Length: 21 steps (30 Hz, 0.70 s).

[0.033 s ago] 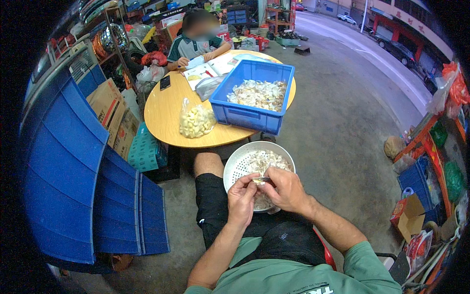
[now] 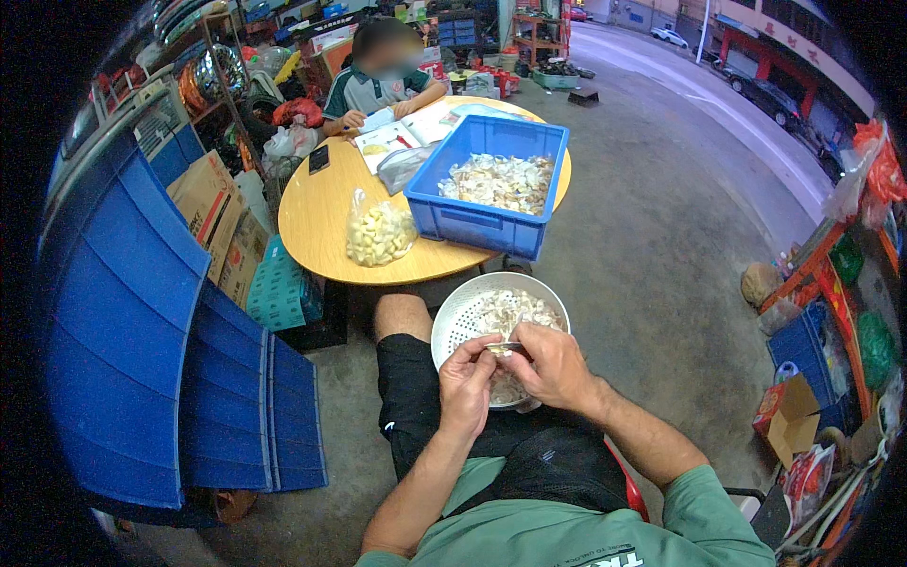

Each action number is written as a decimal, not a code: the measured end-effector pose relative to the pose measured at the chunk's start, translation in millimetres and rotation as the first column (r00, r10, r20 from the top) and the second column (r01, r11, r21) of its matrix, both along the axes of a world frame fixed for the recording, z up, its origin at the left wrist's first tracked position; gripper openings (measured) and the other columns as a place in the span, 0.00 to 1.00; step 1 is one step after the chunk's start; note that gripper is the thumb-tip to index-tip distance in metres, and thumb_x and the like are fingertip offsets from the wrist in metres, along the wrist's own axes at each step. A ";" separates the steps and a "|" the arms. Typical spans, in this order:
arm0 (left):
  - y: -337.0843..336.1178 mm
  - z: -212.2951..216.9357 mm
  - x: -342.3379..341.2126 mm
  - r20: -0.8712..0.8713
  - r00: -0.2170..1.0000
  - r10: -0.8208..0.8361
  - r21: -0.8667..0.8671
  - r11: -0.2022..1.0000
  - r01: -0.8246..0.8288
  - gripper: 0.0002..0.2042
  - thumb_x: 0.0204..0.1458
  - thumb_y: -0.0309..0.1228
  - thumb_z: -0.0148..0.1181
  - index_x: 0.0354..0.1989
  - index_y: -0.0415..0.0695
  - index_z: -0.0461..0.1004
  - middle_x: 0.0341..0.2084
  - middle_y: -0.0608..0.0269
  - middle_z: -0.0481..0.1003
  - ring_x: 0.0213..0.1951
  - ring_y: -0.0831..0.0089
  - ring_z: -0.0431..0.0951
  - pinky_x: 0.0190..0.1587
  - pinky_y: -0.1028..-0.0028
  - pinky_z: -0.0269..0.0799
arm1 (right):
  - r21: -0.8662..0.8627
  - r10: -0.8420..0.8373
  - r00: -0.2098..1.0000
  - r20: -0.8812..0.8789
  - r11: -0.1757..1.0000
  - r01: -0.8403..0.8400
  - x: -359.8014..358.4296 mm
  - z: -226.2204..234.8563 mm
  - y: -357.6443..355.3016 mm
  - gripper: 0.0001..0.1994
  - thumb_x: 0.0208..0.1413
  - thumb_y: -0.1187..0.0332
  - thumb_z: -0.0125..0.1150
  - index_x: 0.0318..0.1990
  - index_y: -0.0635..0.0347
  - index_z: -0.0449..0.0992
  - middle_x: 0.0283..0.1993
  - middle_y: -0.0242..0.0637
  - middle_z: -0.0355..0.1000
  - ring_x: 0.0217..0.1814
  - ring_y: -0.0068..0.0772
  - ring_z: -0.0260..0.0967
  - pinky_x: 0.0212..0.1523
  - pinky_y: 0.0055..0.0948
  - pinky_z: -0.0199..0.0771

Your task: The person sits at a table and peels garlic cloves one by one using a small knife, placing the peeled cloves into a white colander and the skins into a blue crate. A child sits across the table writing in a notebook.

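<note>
Nothing has shifted: both hands, left hand point(image 2: 465, 383) and right hand point(image 2: 553, 364), pinch one garlic clove point(image 2: 503, 349) over the colander point(image 2: 463, 317), peeled bag point(image 2: 378, 234) small, blue crate point(image 2: 491, 184) full.

Single head-worn fisheye view, looking steeply down from above the lap; hands close below centre; round table point(image 2: 321, 222) just ahead; street bending along the upper right rim

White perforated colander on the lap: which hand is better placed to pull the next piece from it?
Left, probably. The left hand sits over the white perforated colander, fingertips on the small piece; the right hand appears to hold a small blade.
</note>
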<state>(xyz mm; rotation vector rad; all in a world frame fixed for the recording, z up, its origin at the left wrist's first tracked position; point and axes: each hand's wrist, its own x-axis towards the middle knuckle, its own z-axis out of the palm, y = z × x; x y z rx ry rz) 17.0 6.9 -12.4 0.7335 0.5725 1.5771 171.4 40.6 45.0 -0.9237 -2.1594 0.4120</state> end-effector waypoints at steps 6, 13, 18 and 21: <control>-0.3 -1.7 -0.6 -0.001 1.000 0.011 0.021 1.000 -0.011 0.10 0.62 0.21 0.56 0.50 0.37 0.77 0.41 0.61 0.80 0.38 0.80 0.78 0.42 0.79 0.73 | 0.044 0.023 0.999 0.032 0.999 -0.024 1.6 1.8 0.6 0.12 0.54 0.67 0.65 0.30 0.63 0.67 0.26 0.50 0.70 0.30 0.56 0.73 0.32 0.49 0.71; -0.1 -2.1 -2.3 -0.005 1.000 0.021 0.017 1.000 -0.021 0.10 0.61 0.20 0.58 0.50 0.37 0.77 0.42 0.60 0.79 0.38 0.80 0.77 0.42 0.79 0.73 | -0.012 0.012 0.999 -0.044 1.000 -0.013 1.3 3.6 0.1 0.12 0.54 0.66 0.65 0.30 0.63 0.68 0.26 0.49 0.71 0.30 0.55 0.73 0.31 0.47 0.71; -2.1 0.7 -2.7 -0.095 0.995 0.041 0.034 0.999 -0.038 0.09 0.61 0.22 0.59 0.49 0.38 0.77 0.42 0.61 0.79 0.39 0.80 0.77 0.42 0.79 0.73 | -0.032 0.043 0.999 -0.013 0.999 -0.043 4.4 1.8 2.9 0.13 0.54 0.65 0.66 0.28 0.63 0.69 0.25 0.50 0.71 0.29 0.55 0.73 0.31 0.48 0.71; -2.7 0.0 -2.3 -0.043 0.999 0.006 0.005 1.000 -0.005 0.09 0.62 0.25 0.59 0.49 0.39 0.76 0.42 0.62 0.78 0.40 0.79 0.76 0.43 0.78 0.72 | -0.042 0.055 0.998 -0.020 0.998 -0.056 4.7 2.8 2.9 0.13 0.54 0.65 0.66 0.28 0.64 0.69 0.25 0.50 0.72 0.28 0.55 0.73 0.30 0.48 0.71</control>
